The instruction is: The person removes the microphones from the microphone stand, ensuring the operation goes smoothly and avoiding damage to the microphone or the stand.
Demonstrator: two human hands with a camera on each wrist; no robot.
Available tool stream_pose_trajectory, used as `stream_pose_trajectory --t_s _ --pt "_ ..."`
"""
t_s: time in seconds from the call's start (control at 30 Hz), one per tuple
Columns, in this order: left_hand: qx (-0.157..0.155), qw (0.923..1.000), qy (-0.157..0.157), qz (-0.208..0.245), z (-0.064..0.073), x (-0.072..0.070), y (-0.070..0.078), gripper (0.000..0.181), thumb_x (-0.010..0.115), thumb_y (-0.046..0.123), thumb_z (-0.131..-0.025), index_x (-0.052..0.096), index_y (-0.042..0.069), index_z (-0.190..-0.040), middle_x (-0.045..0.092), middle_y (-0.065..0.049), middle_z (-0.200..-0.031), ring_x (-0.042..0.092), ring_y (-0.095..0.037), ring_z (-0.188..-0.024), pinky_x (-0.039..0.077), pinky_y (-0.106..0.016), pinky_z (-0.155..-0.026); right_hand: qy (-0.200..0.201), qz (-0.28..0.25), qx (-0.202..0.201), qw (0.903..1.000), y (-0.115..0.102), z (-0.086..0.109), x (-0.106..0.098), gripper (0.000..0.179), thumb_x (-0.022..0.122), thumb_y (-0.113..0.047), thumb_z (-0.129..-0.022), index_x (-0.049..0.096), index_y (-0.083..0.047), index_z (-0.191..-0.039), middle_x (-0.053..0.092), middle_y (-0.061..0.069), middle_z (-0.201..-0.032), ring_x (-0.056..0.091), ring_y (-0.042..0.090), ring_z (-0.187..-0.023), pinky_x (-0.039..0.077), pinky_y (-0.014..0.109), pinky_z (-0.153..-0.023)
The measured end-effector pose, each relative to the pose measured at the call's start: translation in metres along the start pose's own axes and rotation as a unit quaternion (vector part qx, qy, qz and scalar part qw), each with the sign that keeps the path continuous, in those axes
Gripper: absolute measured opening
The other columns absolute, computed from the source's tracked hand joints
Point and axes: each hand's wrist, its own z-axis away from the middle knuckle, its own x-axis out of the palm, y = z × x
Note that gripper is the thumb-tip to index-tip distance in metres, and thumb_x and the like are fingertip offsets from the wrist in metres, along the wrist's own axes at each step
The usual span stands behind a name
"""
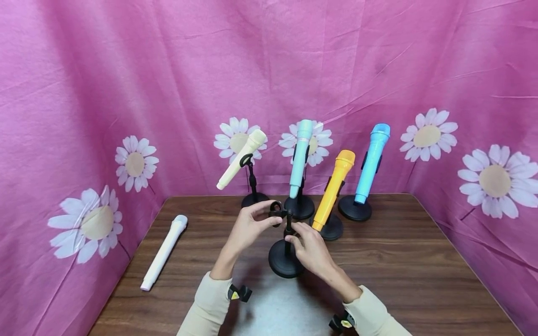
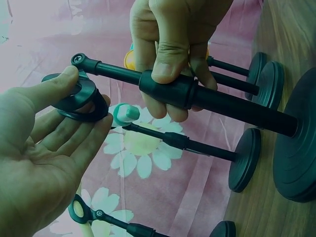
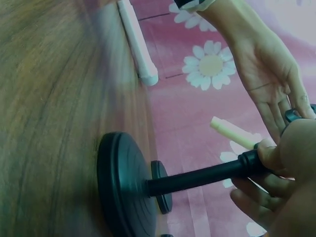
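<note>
A black microphone stand with a round base stands on the table in front of the person. At its top, the left hand pinches the clip ring between thumb and fingers. The right hand grips the collar partway up the pole, thumb on one side and fingers behind. No microphone sits in this clip. To the left, a white microphone lies on the table; in the right wrist view it shows along the table edge.
Behind stand several more stands bearing microphones: a cream one, a mint one, a yellow one and a blue one. The wooden table meets a pink flowered curtain at the back and sides.
</note>
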Motion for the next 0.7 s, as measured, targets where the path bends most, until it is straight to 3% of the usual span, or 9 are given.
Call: stream_pose_trajectory --t_s 0.13,0.33,0.47,0.57,0.7 --pt "0.005 1.0000 0.001 0.005 0.0005 0.0004 -0.0003 0.043 0.083 0.010 -0.093 0.072 0.008 -0.135 0.076 -0.015 -0.124 0.077 -0.016 -0.103 0.064 -0.030 -0.088 -0.038 -0.012 0.006 0.9992 0.0022 -0.0018 -0.0043 0.023 0.073 -0.009 -0.100 0.074 -0.015 -0.122 0.074 0.001 -0.111 0.067 0.012 -0.096 0.058 0.032 -0.082" --pt "0.007 1.0000 0.002 0.004 0.0020 0.0019 0.0010 0.043 0.083 0.008 -0.092 0.072 0.006 -0.134 0.077 -0.015 -0.121 0.077 -0.014 -0.099 0.064 -0.029 -0.087 -0.081 -0.084 0.025 0.9928 0.0059 -0.0014 -0.0054 0.049 0.079 -0.011 -0.096 0.062 -0.014 -0.142 0.072 0.002 -0.125 0.072 0.015 -0.104 0.063 0.031 -0.088" --pt "0.008 1.0000 0.004 -0.004 0.0020 0.0025 -0.0006 0.044 0.084 0.009 -0.092 0.072 0.006 -0.134 0.078 -0.014 -0.120 0.078 -0.016 -0.101 0.064 -0.029 -0.088 -0.059 -0.096 0.053 0.9923 0.0053 -0.0003 -0.0022 0.062 0.091 -0.020 -0.086 0.060 -0.012 -0.138 0.070 0.002 -0.119 0.071 0.014 -0.102 0.063 0.030 -0.089" --pt "0.012 0.9999 0.006 -0.010 0.0020 0.0025 -0.0013 0.043 0.084 0.010 -0.092 0.073 0.010 -0.134 0.078 -0.012 -0.120 0.078 -0.019 -0.105 0.064 -0.029 -0.089 -0.031 -0.108 0.076 0.9907 0.0046 -0.0005 0.0006 0.056 0.094 -0.020 -0.082 0.062 -0.010 -0.127 0.072 0.002 -0.107 0.072 0.013 -0.095 0.063 0.028 -0.084" --pt "0.009 0.9999 0.007 -0.009 0.0026 0.0025 -0.0019 0.042 0.084 0.011 -0.093 0.074 0.014 -0.133 0.078 -0.011 -0.121 0.077 -0.020 -0.107 0.064 -0.030 -0.089 -0.003 -0.110 0.087 0.9901 0.0049 -0.0006 0.0032 0.040 0.091 -0.013 -0.085 0.066 -0.011 -0.116 0.073 0.002 -0.102 0.074 0.013 -0.091 0.063 0.024 -0.079"
